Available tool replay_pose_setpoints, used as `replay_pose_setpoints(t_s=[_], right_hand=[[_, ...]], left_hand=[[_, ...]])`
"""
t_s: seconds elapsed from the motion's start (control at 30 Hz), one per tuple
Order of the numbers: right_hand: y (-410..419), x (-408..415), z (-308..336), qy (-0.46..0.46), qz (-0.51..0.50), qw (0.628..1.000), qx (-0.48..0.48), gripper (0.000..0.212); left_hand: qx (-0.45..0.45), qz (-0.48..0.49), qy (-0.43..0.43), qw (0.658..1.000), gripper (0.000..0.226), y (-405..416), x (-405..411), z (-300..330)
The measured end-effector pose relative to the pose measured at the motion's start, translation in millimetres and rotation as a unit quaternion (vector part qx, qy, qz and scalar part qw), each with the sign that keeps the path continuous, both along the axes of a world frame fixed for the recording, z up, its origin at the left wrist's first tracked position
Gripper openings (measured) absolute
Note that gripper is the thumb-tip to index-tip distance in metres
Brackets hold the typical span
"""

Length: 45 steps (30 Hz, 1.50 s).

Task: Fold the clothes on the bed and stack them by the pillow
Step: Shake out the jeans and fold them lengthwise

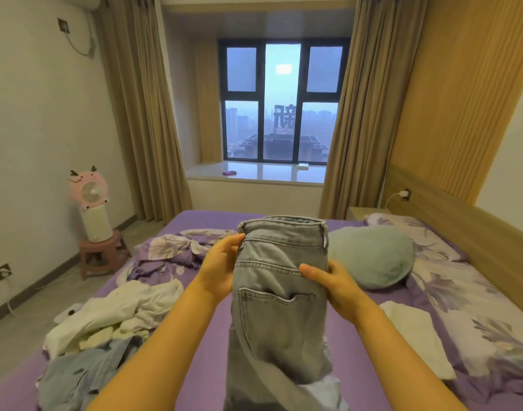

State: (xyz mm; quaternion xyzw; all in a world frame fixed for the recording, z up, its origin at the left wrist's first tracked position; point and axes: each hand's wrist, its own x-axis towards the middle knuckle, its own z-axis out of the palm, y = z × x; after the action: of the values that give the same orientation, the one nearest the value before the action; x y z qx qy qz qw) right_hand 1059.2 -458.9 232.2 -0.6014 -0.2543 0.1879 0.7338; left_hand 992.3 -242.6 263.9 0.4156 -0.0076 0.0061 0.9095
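Both hands hold up a pair of grey jeans (279, 295) at the middle of the frame, over the purple bed (204, 378). The left hand (221, 268) grips the jeans' left edge just under the waistband, fingertips curled onto the fabric near the top seam. The right hand (328, 281) grips the right edge a little lower, its thumb lying flat across the denim above the back pocket and the fingers hidden behind the cloth. The jeans hang folded lengthwise, waistband up, legs dropping out of the bottom edge of the frame.

At lower left on the bed lies a loose heap of white clothes (118, 315), and touching it, nearer the bottom left corner, a crumpled light blue denim piece (79, 378). Above that heap, left of centre, a floral purple quilt (171, 253) is bunched up. To the right of the jeans sits a round pale green cushion (373, 255), and beyond it, against the headboard at the right edge, a floral pillow (414, 232). A folded white garment (414, 336) lies flat at lower right, on the floral cover below the cushion.

At far left a pink fan (89, 189) stands on a white unit on a pink stool (101, 253). A window (281, 102) between tan curtains fills the upper centre.
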Motion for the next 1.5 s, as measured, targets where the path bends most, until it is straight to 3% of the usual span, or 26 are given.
replay_pose_setpoints(t_s=[0.13, 0.23, 0.3, 0.37, 0.43, 0.47, 0.53, 0.57, 0.67, 0.73, 0.87, 0.97, 1.03, 1.1, 1.17, 1.27, 1.37, 1.5], right_hand=[[5, -17, -24, 0.007, -0.032, 0.997, -0.069, 0.052], [11, -29, -44, 0.017, -0.041, 0.995, -0.093, 0.039], [14, -34, -51, 0.015, -0.036, 0.993, -0.114, 0.032], [17, -34, -55, 0.006, -0.015, 0.990, -0.138, 0.027], [21, -34, -55, -0.014, 0.021, 0.987, -0.161, 0.022], [24, -35, -53, -0.029, 0.040, 0.984, -0.173, 0.018], [31, -36, -50, -0.056, 0.075, 0.975, -0.200, 0.014], [34, -37, -49, -0.064, 0.090, 0.971, -0.210, 0.017], [37, -36, -47, -0.074, 0.135, 0.966, -0.209, 0.022], [30, -34, -49, -0.071, 0.167, 0.961, -0.208, 0.019], [15, -27, -70, -0.068, 0.174, 0.950, -0.250, 0.034], [16, -26, -79, -0.078, 0.129, 0.956, -0.251, 0.018], [21, -27, -75, -0.088, 0.114, 0.961, -0.236, 0.011], [31, -28, -67, -0.114, 0.112, 0.958, -0.240, 0.022], [41, -30, -58, -0.133, 0.124, 0.952, -0.247, 0.020], [52, -31, -43, -0.137, 0.138, 0.953, -0.231, 0.011], [47, -27, -33, -0.117, 0.129, 0.960, -0.219, 0.013], [25, -20, -43, -0.095, 0.143, 0.957, -0.236, 0.027]], left_hand=[[0.124, 0.053, 0.090, 0.987, 0.031, 16, -14, -32], [0.280, 0.114, 0.177, 0.937, 0.011, 19, -22, -49], [0.376, 0.133, 0.159, 0.903, 0.021, 22, -28, -57], [0.475, 0.121, 0.058, 0.870, 0.052, 24, -36, -59], [0.601, 0.090, -0.061, 0.792, 0.082, 18, -41, -48], [0.670, 0.069, -0.116, 0.730, 0.088, 11, -39, -38], [0.769, 0.008, -0.165, 0.618, 0.090, -3, -30, -22], [0.786, -0.035, -0.155, 0.597, 0.087, -6, -26, -15], [0.746, -0.133, -0.075, 0.648, 0.050, 1, -17, 0], [0.715, -0.143, -0.064, 0.681, 0.029, 12, -16, 1], [0.666, -0.112, -0.041, 0.736, 0.028, 37, -22, -4], [0.689, -0.095, -0.015, 0.718, 0.034, 49, -26, -10], [0.735, -0.081, 0.013, 0.673, 0.037, 60, -29, -14], [0.780, -0.106, 0.041, 0.616, 0.034, 68, -31, -17], [0.796, -0.148, 0.042, 0.586, 0.044, 62, -33, -17], [0.787, -0.184, -0.023, 0.589, 0.069, 33, -31, -20], [0.760, -0.152, -0.043, 0.630, 0.031, 16, -25, -30], [0.741, -0.134, -0.055, 0.655, 0.041, 12, -23, -33]])
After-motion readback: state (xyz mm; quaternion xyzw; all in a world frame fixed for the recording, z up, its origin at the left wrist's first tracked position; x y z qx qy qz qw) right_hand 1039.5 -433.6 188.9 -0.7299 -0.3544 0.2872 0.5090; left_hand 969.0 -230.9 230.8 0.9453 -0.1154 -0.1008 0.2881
